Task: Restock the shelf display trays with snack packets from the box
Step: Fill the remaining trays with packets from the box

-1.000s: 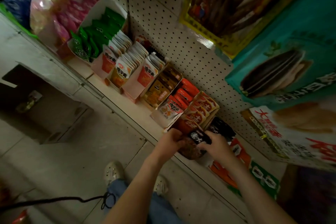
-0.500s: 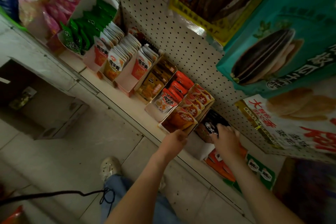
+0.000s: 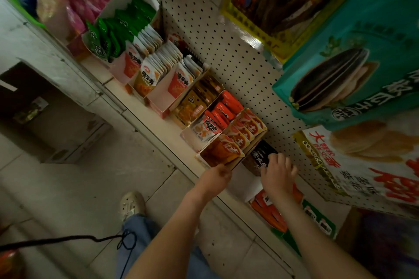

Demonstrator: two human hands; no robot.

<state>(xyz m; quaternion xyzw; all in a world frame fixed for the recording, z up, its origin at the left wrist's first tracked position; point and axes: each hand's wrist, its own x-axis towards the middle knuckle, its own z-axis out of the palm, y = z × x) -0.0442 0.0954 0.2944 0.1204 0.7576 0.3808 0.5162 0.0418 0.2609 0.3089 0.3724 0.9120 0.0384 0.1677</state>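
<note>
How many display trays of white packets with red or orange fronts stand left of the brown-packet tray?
3, side by side on the shelf: leftmost tray, middle tray, rightmost tray beside the brown-packet tray. Their walls overlap, so a divider may be hidden.

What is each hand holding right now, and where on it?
The right hand has its grip on the black packets, at their near end. The left hand pinches the orange tray's front corner.

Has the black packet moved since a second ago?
Yes. The black packet went from the shelf's front edge, between both hands, back toward the pegboard, into the tray beside the orange packets. The right hand rests on it.
</note>
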